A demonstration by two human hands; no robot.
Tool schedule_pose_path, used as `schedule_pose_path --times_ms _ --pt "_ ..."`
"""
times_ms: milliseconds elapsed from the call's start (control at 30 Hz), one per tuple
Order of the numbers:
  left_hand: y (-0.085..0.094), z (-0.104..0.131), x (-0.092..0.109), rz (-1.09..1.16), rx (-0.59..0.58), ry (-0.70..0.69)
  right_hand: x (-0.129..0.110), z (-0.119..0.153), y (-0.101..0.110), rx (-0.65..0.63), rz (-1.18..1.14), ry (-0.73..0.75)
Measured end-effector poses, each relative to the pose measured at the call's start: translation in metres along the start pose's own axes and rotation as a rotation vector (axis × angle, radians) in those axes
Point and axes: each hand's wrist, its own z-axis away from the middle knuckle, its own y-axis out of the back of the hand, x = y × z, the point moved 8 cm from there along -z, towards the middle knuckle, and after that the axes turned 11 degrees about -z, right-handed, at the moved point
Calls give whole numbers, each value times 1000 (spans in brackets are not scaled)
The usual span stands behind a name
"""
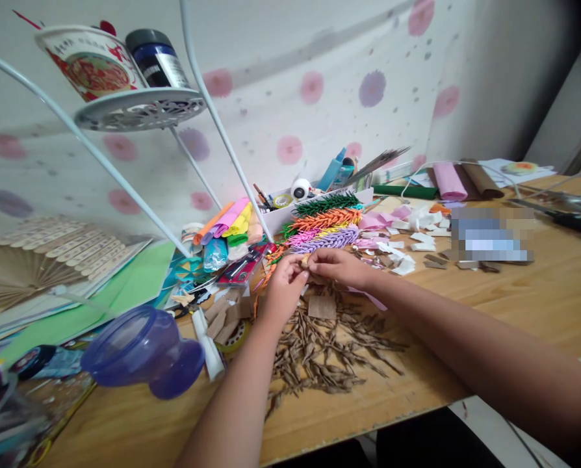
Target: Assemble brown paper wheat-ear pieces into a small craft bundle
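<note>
My left hand (289,278) and my right hand (338,265) meet over the middle of the table, fingertips pinched together. Between them is a small piece of brown paper (305,262), mostly covered by the fingers. Just below the hands lies a flat brown paper square (322,307), on top of a spread pile of twisted brown paper strips (314,361). Behind the hands are braided-looking paper bundles: a purple bundle (327,239), an orange bundle (325,220) and a green bundle (325,203).
A purple plastic vase (142,351) lies tipped at the left, beside a tape roll (234,338). White paper scraps (422,240) lie right of the bundles, near paper rolls (450,181). A white metal stand (222,130) carries a paper tub (93,62) and dark jar (156,58).
</note>
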Motion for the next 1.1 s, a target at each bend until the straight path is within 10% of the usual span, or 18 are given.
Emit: schedule_pose_path --times_ms 467,1100 --pt "-13 3 -22 114 -92 241 -5 2 5 95 -32 7" --pt "3 5 8 -384 24 41 2 -3 6 75 106 30"
